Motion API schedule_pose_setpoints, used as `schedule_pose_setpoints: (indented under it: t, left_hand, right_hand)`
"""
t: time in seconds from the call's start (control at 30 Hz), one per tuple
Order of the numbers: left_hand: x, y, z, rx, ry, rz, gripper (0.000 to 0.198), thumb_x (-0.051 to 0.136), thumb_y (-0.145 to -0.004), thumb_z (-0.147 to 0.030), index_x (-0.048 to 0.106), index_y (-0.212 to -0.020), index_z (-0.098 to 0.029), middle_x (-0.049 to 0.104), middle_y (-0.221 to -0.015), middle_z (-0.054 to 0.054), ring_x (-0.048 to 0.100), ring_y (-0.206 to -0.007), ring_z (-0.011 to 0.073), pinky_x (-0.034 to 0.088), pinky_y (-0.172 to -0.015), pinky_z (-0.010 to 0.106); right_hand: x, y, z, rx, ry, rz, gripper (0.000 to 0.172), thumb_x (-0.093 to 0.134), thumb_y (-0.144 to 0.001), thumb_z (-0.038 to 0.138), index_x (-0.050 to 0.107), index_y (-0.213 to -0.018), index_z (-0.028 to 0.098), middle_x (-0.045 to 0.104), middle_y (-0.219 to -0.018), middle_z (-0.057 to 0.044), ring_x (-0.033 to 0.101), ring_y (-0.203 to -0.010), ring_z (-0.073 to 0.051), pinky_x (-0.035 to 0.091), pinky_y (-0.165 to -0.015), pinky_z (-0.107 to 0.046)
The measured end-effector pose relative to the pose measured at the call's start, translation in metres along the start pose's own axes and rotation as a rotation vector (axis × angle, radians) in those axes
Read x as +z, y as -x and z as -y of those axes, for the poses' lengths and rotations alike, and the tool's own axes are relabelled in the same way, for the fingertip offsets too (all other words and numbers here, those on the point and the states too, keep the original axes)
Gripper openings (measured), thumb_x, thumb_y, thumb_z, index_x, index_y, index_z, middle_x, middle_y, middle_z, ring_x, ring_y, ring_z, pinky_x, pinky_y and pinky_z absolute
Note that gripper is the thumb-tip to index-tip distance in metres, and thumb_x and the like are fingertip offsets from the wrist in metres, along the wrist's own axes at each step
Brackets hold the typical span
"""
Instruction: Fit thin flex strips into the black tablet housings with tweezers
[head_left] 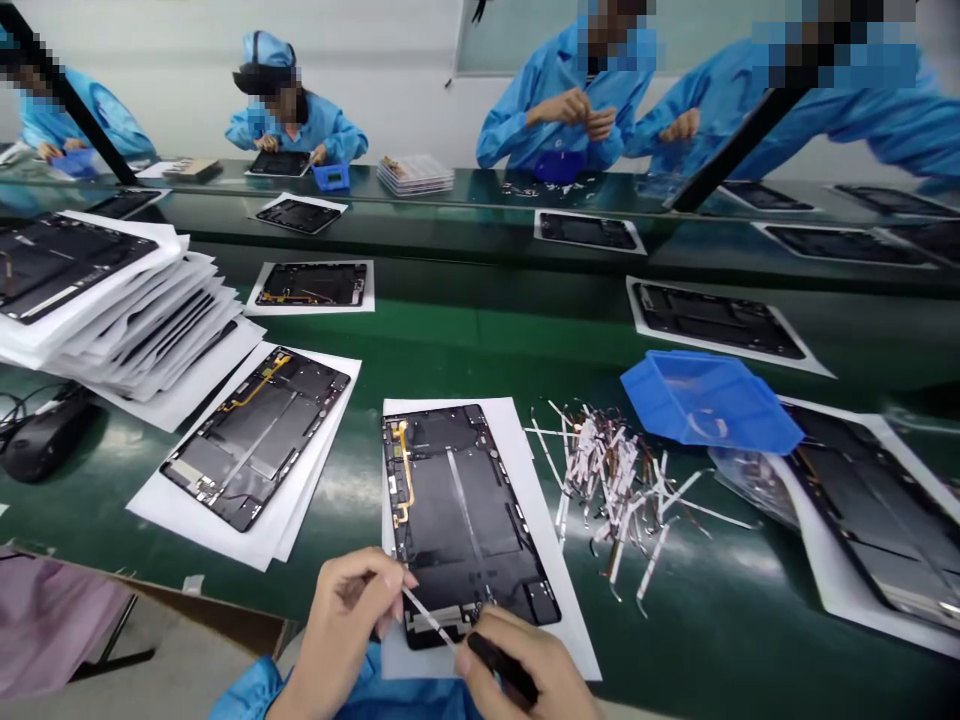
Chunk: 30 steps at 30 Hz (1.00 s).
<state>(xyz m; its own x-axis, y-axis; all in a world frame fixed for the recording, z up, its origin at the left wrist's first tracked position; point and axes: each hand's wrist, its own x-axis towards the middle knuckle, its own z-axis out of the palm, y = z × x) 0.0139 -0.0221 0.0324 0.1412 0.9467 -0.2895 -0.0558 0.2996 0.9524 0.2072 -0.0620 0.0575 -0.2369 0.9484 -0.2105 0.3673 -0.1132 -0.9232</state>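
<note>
A tablet back housing (442, 500) with an orange flex cable along its left side lies on a white paper sheet (559, 640) before me. Over its lower edge, my left hand (349, 615) pinches one end of a thin white strip (429, 614), which looks like a flex cable. The strip's other end reaches the fingers of my right hand (525, 660). That hand is closed around a black-handled tool (502, 668), perhaps tweezers; its tip is hidden. To the right of the housing lies a loose pile of similar white strips (611, 480).
A blue plastic bin (709, 400) stands behind the strips. At left are another housing (259, 440), a tall stack of papers and housings (142, 330), and a black mouse (46, 440). More housings on paper lie farther back. Several people in blue work across the bench.
</note>
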Motion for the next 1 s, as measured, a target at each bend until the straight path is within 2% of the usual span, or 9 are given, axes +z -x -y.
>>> schedule_pose_setpoints:
  t: [0.23, 0.37, 0.43, 0.57, 0.63, 0.73, 0.83, 0.9, 1.0]
  left_hand:
    - [-0.003, 0.000, -0.001, -0.031, 0.058, -0.109, 0.036, 0.065, -0.090, -0.046, 0.069, -0.074, -0.013, 0.052, -0.047, -0.004, 0.039, -0.040, 0.0057, 0.030, -0.042, 0.017]
    - [-0.005, 0.000, -0.004, -0.011, 0.085, -0.095, 0.040, 0.062, -0.092, -0.050, 0.070, -0.079, -0.014, 0.050, -0.045, -0.005, 0.040, -0.039, 0.0057, 0.031, -0.043, 0.017]
    - [-0.004, 0.001, -0.006, 0.001, 0.099, -0.041, 0.051, 0.063, -0.086, -0.062, 0.074, -0.093, -0.013, 0.057, -0.052, -0.002, 0.042, -0.039, 0.0065, 0.034, -0.043, 0.019]
    - [0.005, 0.004, -0.011, 0.042, 0.037, 0.258, 0.082, 0.066, -0.074, -0.074, 0.063, -0.134, -0.019, 0.069, -0.074, 0.005, 0.053, -0.053, 0.0107, 0.045, -0.055, 0.023]
    - [0.011, 0.006, -0.014, 0.103, -0.036, 0.320, 0.067, 0.065, -0.080, -0.068, 0.069, -0.128, -0.022, 0.067, -0.074, 0.005, 0.056, -0.063, 0.0127, 0.046, -0.062, 0.023]
    - [0.017, 0.006, -0.018, 0.218, -0.060, 0.270, 0.039, 0.068, -0.084, -0.058, 0.081, -0.101, -0.026, 0.065, -0.071, 0.004, 0.056, -0.066, 0.0121, 0.044, -0.060, 0.021]
    - [0.018, 0.004, -0.018, 0.251, -0.001, 0.214, 0.028, 0.076, -0.080, -0.053, 0.082, -0.080, -0.025, 0.066, -0.068, 0.004, 0.059, -0.064, 0.0113, 0.047, -0.060, 0.020]
    - [0.017, 0.001, -0.017, 0.234, 0.026, 0.158, 0.031, 0.079, -0.076, -0.052, 0.079, -0.070, -0.021, 0.068, -0.072, 0.005, 0.064, -0.071, 0.0137, 0.052, -0.065, 0.022]
    - [0.014, -0.003, -0.015, 0.146, 0.037, 0.064, 0.032, 0.070, -0.087, -0.047, 0.073, -0.075, -0.017, 0.073, -0.088, 0.007, 0.070, -0.077, 0.0158, 0.057, -0.070, 0.024]
  right_hand:
    - [0.005, -0.003, -0.004, 0.001, -0.039, -0.059, 0.029, 0.054, -0.093, 0.034, 0.060, -0.068, 0.019, 0.056, -0.070, 0.000, 0.055, -0.066, -0.015, 0.041, -0.063, -0.023]
    - [0.009, -0.001, -0.003, 0.010, -0.142, -0.081, 0.041, 0.058, -0.092, 0.051, 0.063, -0.066, 0.019, 0.055, -0.067, 0.000, 0.053, -0.065, -0.015, 0.039, -0.063, -0.025]
    - [0.009, 0.000, 0.000, 0.058, -0.257, -0.083, 0.050, 0.057, -0.088, 0.063, 0.062, -0.065, 0.018, 0.053, -0.065, 0.000, 0.049, -0.062, -0.014, 0.038, -0.061, -0.025]
    - [0.007, -0.003, 0.012, 0.196, -0.543, -0.067, 0.057, 0.059, -0.082, 0.073, 0.058, -0.064, 0.019, 0.043, -0.055, 0.004, 0.039, -0.054, -0.011, 0.034, -0.054, -0.023]
    - [0.008, -0.005, 0.018, 0.216, -0.623, -0.057, 0.056, 0.063, -0.079, 0.073, 0.057, -0.064, 0.019, 0.038, -0.052, 0.006, 0.037, -0.053, -0.010, 0.032, -0.052, -0.022]
    - [0.013, -0.006, 0.022, 0.218, -0.687, -0.028, 0.055, 0.066, -0.077, 0.072, 0.058, -0.064, 0.019, 0.039, -0.051, 0.006, 0.037, -0.052, -0.010, 0.032, -0.051, -0.022]
    - [0.021, -0.005, 0.022, 0.210, -0.701, -0.014, 0.054, 0.066, -0.080, 0.070, 0.060, -0.064, 0.018, 0.041, -0.053, 0.005, 0.037, -0.053, -0.009, 0.034, -0.055, -0.023]
    - [0.022, -0.005, 0.019, 0.174, -0.666, -0.091, 0.050, 0.068, -0.080, 0.065, 0.064, -0.067, 0.018, 0.044, -0.060, 0.004, 0.040, -0.056, -0.010, 0.036, -0.057, -0.023]
    - [0.017, -0.004, 0.009, 0.090, -0.561, -0.318, 0.038, 0.068, -0.084, 0.058, 0.073, -0.082, 0.020, 0.054, -0.080, -0.002, 0.047, -0.064, -0.013, 0.041, -0.060, -0.025]
